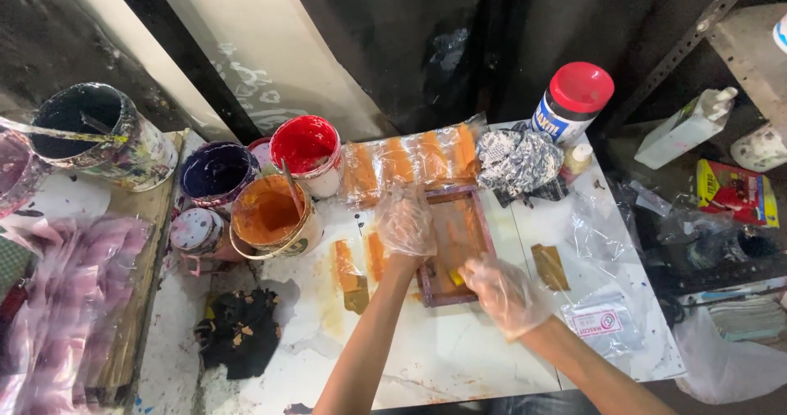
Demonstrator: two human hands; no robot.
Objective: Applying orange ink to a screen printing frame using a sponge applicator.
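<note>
A small wooden printing frame (pixel 484 235) smeared with orange ink lies on the white table (pixel 459 358). My left hand (pixel 404 221), in a clear plastic glove, presses down on the frame's left side. Gloved the same way, my right hand (pixel 502 294) grips a small yellow scraper (pixel 456 276) at the frame's near edge. An orange paint pot (pixel 269 215) with a stick in it stands to the left of the frame. Clear plastic bags with orange prints (pixel 410 163) lie in a row just beyond the frame.
Red (pixel 307 149), dark blue (pixel 216 173) and black (pixel 92 124) paint pots stand at the left. A red-capped jar (pixel 571 102) and a crumpled stained rag (pixel 516 163) sit at the back right. A black rag (pixel 239 330) lies front left, pink plastic bags (pixel 65 292) far left.
</note>
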